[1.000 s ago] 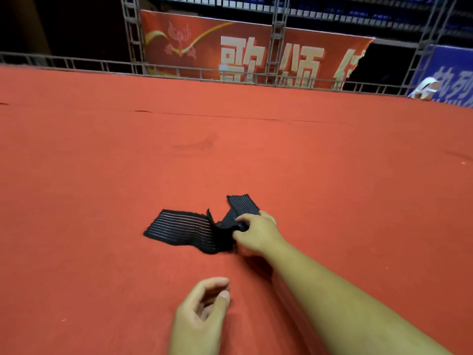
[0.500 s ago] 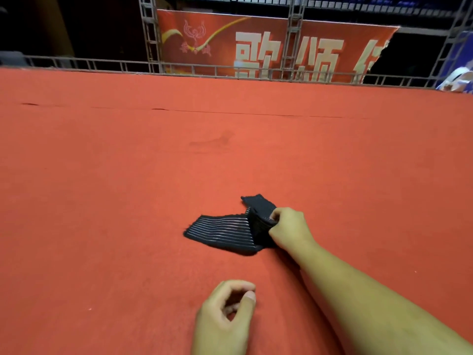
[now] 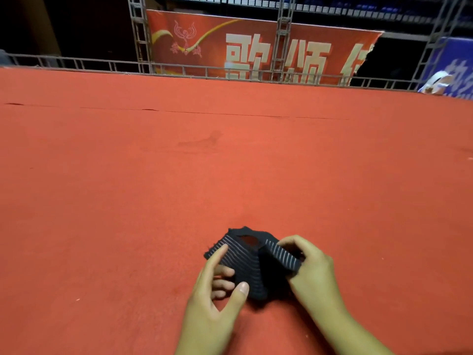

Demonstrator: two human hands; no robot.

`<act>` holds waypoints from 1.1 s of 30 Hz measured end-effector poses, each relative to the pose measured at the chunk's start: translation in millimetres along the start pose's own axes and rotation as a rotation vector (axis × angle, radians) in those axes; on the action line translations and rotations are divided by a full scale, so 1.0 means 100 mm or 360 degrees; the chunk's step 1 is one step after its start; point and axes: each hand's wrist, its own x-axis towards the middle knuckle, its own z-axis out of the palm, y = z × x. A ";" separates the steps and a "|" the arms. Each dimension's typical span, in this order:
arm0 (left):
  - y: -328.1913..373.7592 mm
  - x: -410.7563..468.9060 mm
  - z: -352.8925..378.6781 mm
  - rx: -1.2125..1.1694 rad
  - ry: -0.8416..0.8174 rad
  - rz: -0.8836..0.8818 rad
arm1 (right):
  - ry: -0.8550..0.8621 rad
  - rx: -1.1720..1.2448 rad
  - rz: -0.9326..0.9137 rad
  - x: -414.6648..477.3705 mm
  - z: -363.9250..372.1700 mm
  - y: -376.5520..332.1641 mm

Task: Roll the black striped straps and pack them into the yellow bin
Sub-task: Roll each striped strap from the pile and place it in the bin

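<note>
A black strap with thin pale stripes lies crumpled on the red carpet in the lower middle of the head view. My left hand grips its left part, index finger on top and thumb at the near edge. My right hand pinches the folded right end, which stands up off the carpet. A small gap in the fold shows red carpet through it. No yellow bin is in view.
The red carpet stretches far ahead to a metal railing. Behind it hang a red banner with pale characters and a blue banner at the right. A seam crosses the carpet at the back.
My right hand pulled the strap nearer and folded it up. My left hand, held loosely curled and empty before, has moved forward and taken hold of the strap's left part.
</note>
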 end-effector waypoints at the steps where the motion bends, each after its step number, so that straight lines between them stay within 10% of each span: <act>1: 0.02 -0.03 0.01 0.0088 -0.0037 0.0046 | 0.0015 0.0027 0.0034 -0.09 -0.06 -0.01; 13: 0.39 -0.55 0.22 0.0689 -0.0243 0.0440 | -0.0104 0.0485 0.0533 -0.93 -0.36 -0.32; 33: 0.45 -0.65 -0.04 0.0618 -0.0162 0.0124 | 0.0075 0.0760 0.0761 -1.10 -0.17 -0.34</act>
